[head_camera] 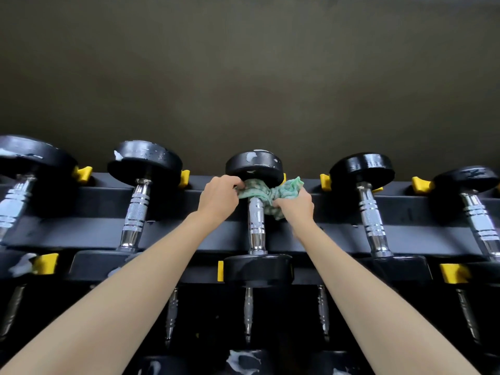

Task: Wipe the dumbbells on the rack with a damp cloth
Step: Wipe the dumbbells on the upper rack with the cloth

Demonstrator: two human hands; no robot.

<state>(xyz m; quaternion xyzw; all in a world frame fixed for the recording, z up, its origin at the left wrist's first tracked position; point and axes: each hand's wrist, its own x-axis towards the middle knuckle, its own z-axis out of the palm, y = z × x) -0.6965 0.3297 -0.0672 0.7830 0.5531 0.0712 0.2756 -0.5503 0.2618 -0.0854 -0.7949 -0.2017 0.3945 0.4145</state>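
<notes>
Pinching the limp cloth (286,187), wrapped round the neck of the middle dumbbell (257,223), in my left hand (219,197) and right hand (294,206) | I judge the dumbbell heavy, rigid: pull cloth ends only.

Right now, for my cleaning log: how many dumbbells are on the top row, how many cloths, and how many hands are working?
Top-row dumbbells: 5
Green cloth: 1
Hands: 2, left hand and right hand
Total: 8
</notes>
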